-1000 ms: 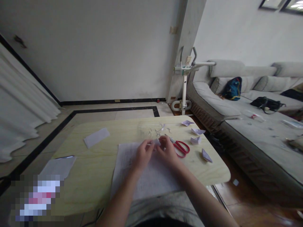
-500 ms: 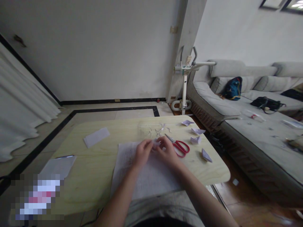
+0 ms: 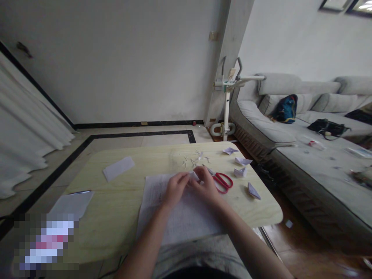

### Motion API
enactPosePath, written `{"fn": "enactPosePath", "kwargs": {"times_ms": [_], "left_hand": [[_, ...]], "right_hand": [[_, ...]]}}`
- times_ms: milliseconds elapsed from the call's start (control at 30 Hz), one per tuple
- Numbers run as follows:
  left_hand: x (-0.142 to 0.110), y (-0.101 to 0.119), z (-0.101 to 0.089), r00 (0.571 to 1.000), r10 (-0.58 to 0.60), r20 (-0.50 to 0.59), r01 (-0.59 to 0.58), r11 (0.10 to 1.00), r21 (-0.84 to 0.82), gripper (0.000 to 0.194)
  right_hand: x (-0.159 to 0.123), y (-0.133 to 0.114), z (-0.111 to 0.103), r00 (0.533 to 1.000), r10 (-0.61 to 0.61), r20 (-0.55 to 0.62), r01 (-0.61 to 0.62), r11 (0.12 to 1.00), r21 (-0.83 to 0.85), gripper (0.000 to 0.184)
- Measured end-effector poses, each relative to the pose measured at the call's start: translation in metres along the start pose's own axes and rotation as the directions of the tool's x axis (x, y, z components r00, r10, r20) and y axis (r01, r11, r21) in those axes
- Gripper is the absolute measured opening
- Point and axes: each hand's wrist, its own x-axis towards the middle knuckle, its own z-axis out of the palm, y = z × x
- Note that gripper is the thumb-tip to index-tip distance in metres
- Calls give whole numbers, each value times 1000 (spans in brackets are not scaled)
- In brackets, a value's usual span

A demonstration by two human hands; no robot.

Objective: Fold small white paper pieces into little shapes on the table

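My left hand (image 3: 175, 188) and my right hand (image 3: 207, 185) meet over a large white sheet (image 3: 177, 213) on the pale wooden table (image 3: 116, 209). Both pinch a small folded piece of white paper (image 3: 193, 175) between their fingertips. Red-handled scissors (image 3: 221, 181) lie just right of my right hand. Small paper scraps (image 3: 195, 158) are scattered beyond the hands.
Several small folded paper shapes (image 3: 243, 167) lie near the table's right edge. A white slip (image 3: 118, 168) and a grey sheet (image 3: 72, 203) lie on the left. A grey sofa (image 3: 305, 147) with bags stands at the right, a white stand (image 3: 226, 100) beyond the table.
The hands stay in nearly the same place. Their fingers have shifted slightly on the small folded paper.
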Motion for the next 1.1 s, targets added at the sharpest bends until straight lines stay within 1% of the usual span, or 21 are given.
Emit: {"fn": "enactPosePath", "kwargs": {"times_ms": [133,433,600,667,733,833,900,1000,1100], "left_hand": [[-1,2,1,1000,8,12,-8,1000,12,20],[-1,3,2,998,30,46,-31,1000,8,19],[-2,5,0,999,-8,33,10,999,-39,20],[-3,5,0,999,-39,33,42,995,-86,20],[-3,4,-1,997,-74,37,79,982,-173,19],[-3,0,-2,991,-120,56,132,933,-336,18],[-3,-2,-2,988,-139,74,157,897,-414,18],[-4,-1,-2,984,-152,89,176,863,-473,18],[-4,2,0,982,-160,101,190,845,-501,19]], "right_hand": [[1,4,0,1000,-9,-5,9,999,-52,30],[-1,1,-3,997,-78,17,79,987,-141,33],[-3,0,-3,994,-98,39,103,983,-150,36],[-4,-1,-4,994,-100,36,104,985,-137,37],[-5,-2,-4,994,-106,32,109,986,-128,38],[-6,-5,-6,990,-127,54,133,984,-120,39],[-7,-7,-7,988,-142,66,149,982,-120,41],[-8,-8,-8,988,-140,63,147,981,-125,41],[-8,-8,-9,990,-132,49,137,981,-135,33]]}}
